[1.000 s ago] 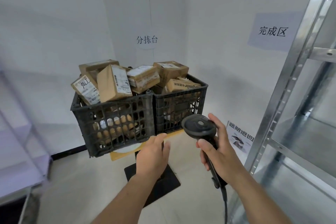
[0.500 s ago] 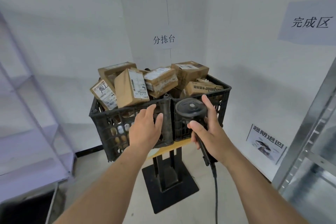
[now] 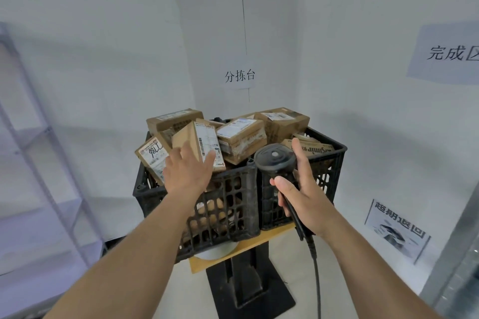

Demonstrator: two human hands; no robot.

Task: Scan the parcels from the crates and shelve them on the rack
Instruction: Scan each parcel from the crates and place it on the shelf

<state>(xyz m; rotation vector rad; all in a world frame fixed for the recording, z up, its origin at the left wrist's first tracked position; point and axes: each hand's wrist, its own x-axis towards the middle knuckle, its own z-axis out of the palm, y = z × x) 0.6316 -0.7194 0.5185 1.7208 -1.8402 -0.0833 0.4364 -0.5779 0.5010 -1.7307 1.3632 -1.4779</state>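
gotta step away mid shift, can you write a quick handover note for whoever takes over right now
Left hand: open, fingers spread, reaching over the front rim of the left crate toward the upright parcel with the barcode label facing you. Nothing held.
Right hand: grips the corded scanner in front of the right crate.
Both crates sit side by side on the stand, piled full of parcels.
Done: nothing in view has been scanned or shelved.
Left: lift a parcel, scan its label, put it on the rack at the right edge, then repeat for the rest.
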